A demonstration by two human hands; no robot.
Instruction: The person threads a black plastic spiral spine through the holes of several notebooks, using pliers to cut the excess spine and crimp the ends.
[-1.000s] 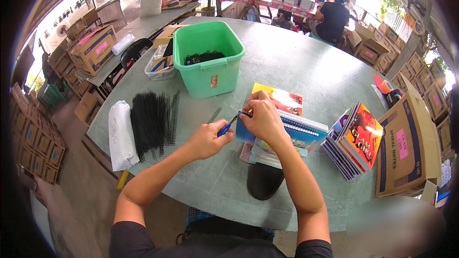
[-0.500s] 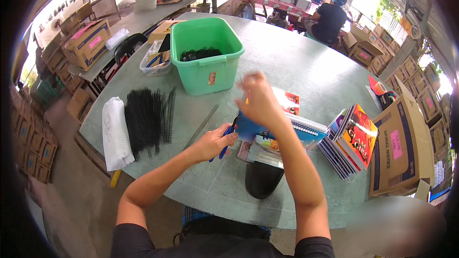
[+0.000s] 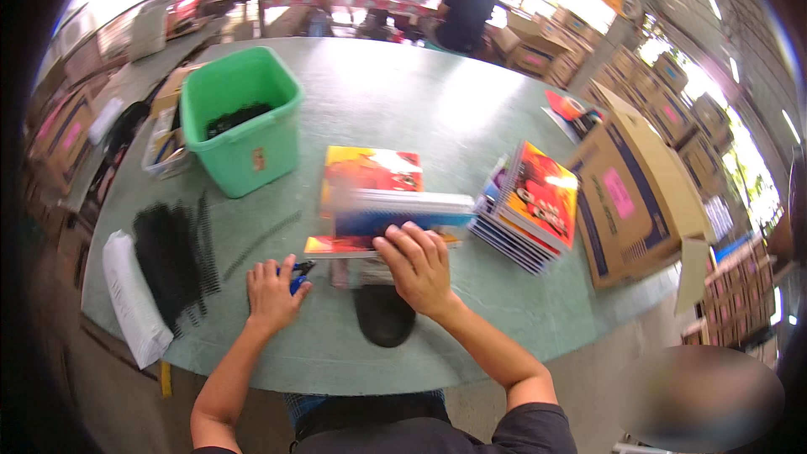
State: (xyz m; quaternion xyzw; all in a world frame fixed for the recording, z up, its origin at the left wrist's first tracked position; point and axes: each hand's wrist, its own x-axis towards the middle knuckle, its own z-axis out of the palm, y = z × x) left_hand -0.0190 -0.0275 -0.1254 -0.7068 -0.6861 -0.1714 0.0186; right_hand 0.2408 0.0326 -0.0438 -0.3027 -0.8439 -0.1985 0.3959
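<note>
My left hand [image 3: 273, 296] rests low over the table, its fingers curled around a pair of blue-handled pliers [image 3: 300, 276] whose dark jaws point right. My right hand [image 3: 416, 273] grips the near side of a blue-covered spiral notebook [image 3: 361, 224], fingers over its cover and thumb hidden. The notebook is blurred and tilted, its wire-bound edge at the far side. Behind and under it lie red and yellow notebooks [image 3: 374, 168]. A black rounded pad [image 3: 385, 317] sits just nearer than my right hand.
A green tub [image 3: 252, 147] holding black coils stands at left. Black spiral coils [image 3: 172, 261] and a white wrapped pack [image 3: 134, 298] lie nearer. One loose coil [image 3: 261, 244] is beside them. At right are stacked spiral notebooks [image 3: 530, 206] and a cardboard box [image 3: 643, 193].
My left hand has lowered to the table with the pliers. My right hand has come down from above onto the blue notebook. The whole view has turned right.
</note>
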